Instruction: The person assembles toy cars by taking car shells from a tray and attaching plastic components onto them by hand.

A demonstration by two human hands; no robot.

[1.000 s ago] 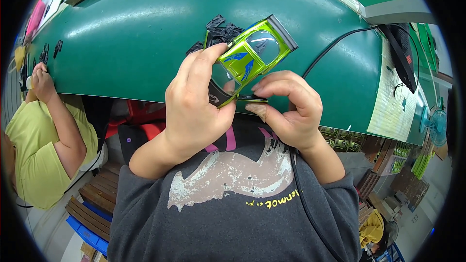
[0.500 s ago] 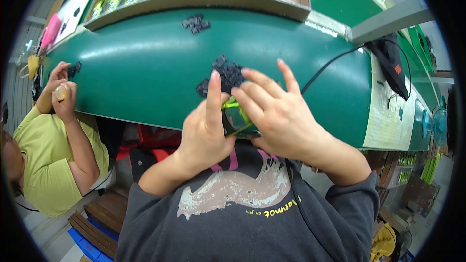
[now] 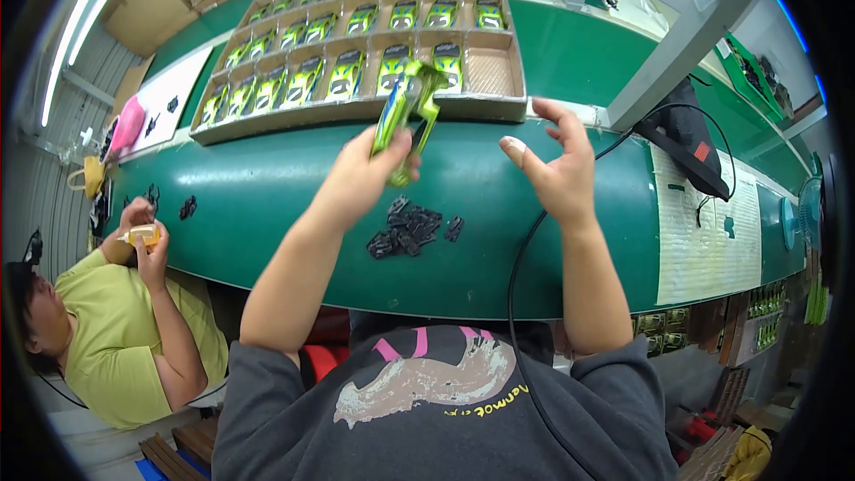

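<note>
My left hand (image 3: 372,163) is closed round a lime-green toy car body (image 3: 385,129), raised above the green table near the front wall of a cardboard box. Blue shows along its side, and motion blurs it a little. My right hand (image 3: 563,167) hangs over the table to the right, fingers apart, holding nothing; pale tape wraps its thumb. The divided cardboard box (image 3: 356,116) carries rows of similar green car bodies, and bare cardboard shows in its front right compartment. Below my left hand lies a pile of small black plastic parts (image 3: 405,230), with one black piece (image 3: 454,228) just beside it.
At the left a co-worker in a yellow-green shirt (image 3: 120,338) holds a small amber-coloured item (image 3: 142,234). A black cable (image 3: 515,258) runs across the table to a dark bag-like item (image 3: 686,151) by a grey post (image 3: 641,62). A pale sheet (image 3: 704,240) covers the right side.
My hands have parted and moved forward. The car body has risen toward the box in my left hand, and my right hand has let go of it. The view has tilted up, showing more of the box.
</note>
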